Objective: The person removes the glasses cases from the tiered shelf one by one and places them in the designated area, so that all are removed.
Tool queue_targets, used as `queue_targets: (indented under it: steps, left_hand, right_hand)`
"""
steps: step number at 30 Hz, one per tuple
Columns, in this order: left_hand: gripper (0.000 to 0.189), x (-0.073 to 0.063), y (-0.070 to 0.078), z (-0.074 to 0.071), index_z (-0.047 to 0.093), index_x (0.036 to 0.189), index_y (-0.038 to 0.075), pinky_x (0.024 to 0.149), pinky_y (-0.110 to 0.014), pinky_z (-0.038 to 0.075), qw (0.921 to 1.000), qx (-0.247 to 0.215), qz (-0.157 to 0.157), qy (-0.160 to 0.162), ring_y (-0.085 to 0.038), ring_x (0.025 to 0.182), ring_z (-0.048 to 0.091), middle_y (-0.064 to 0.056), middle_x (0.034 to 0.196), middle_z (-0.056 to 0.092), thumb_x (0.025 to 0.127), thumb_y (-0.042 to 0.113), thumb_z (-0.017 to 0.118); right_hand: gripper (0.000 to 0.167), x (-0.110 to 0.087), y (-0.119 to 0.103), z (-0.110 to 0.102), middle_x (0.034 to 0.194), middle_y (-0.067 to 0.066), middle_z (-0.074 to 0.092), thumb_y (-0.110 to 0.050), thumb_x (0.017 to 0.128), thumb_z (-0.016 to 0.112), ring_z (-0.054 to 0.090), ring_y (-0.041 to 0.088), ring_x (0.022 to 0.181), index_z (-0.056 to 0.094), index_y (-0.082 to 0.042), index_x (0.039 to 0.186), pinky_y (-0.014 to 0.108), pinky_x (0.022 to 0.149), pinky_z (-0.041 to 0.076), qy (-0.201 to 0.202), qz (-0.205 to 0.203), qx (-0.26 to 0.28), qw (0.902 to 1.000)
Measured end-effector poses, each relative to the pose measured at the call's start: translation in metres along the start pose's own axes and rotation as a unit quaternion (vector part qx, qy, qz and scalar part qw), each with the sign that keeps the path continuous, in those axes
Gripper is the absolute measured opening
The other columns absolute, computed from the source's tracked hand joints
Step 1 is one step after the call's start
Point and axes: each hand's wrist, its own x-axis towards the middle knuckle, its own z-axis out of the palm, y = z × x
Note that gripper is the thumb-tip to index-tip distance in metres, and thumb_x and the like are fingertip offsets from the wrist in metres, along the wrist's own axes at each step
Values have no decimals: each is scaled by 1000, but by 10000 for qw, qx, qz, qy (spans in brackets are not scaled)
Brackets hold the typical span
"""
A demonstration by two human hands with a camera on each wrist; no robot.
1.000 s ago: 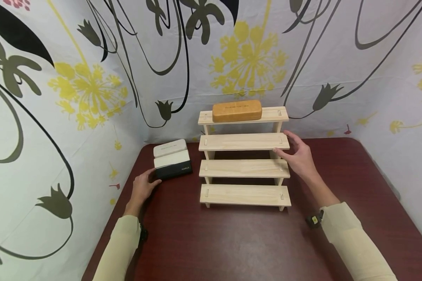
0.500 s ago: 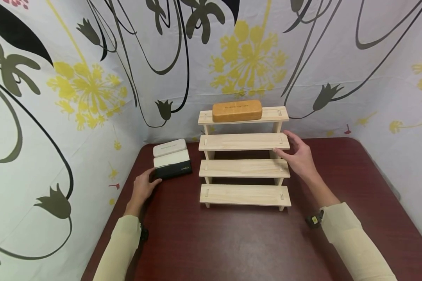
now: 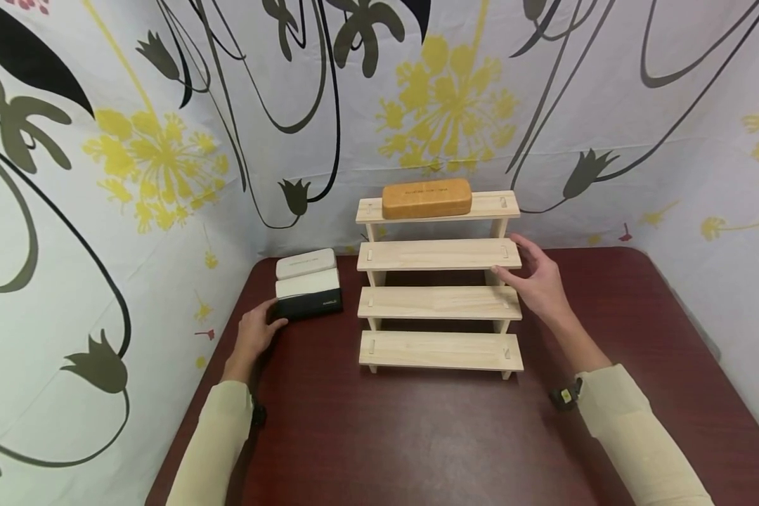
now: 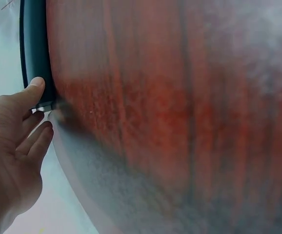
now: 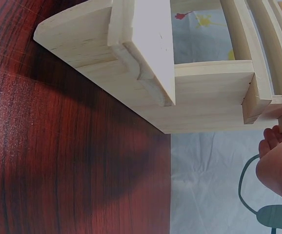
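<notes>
My left hand (image 3: 253, 336) pinches the left end of a black-and-cream case (image 3: 308, 303) with small lettering on its dark front. In the left wrist view, the thumb presses the dark side of this case (image 4: 36, 53) and the other fingers curl by its end. A four-tier stand of pale wood (image 3: 439, 303) rises to the right of the case. With thumb in front and fingers behind, my right hand (image 3: 540, 284) holds the right end of its second board from the top. The right wrist view shows the stand (image 5: 199, 97) from its side, fingertips at a board's end.
A tan oblong case (image 3: 426, 199) lies on the top board. Right behind the black-and-cream case is a white rounded case (image 3: 306, 263). The dark red table (image 3: 417, 436) backs onto a flower-printed cloth (image 3: 367, 126).
My left hand and the black-and-cream case have shifted slightly left and away from me. The right hand keeps its hold on the stand, which has stayed in place.
</notes>
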Motion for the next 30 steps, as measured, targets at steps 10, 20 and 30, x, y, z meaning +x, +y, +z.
queue_targets:
  steps: [10, 20, 30]
  left_hand:
    - [61, 11, -4, -8, 53, 154, 2, 114, -70, 39, 9996, 129, -3, -245, -52, 138, 50, -30, 151, 54, 100, 18, 78]
    - [61, 20, -11, -12, 51, 155, 3, 115, -72, 35, 9989, 194, -52, -435, -52, 139, 49, -29, 147, 57, 101, 18, 76]
    - [58, 28, -13, -18, 45, 157, -1, 117, -65, 38, 9944, -693, -273, -749, -50, 141, 46, -32, 154, 49, 104, 7, 66]
  right_hand:
    - [75, -10, -31, 0, 155, 31, 49, 2, 93, 79, 50, 37, 141, 42, 7, 158, 7, 99, 43, -28, -66, 110, 9999]
    - [75, -11, -36, -1, 154, 31, 49, 2, 93, 79, 50, 40, 140, 42, 6, 158, 8, 97, 44, -52, -57, 69, 9999]
    - [76, -9, -31, -1, 158, 30, 46, -1, 94, 79, 47, 40, 144, 41, 4, 159, 9, 99, 43, -56, -13, 25, 10000]
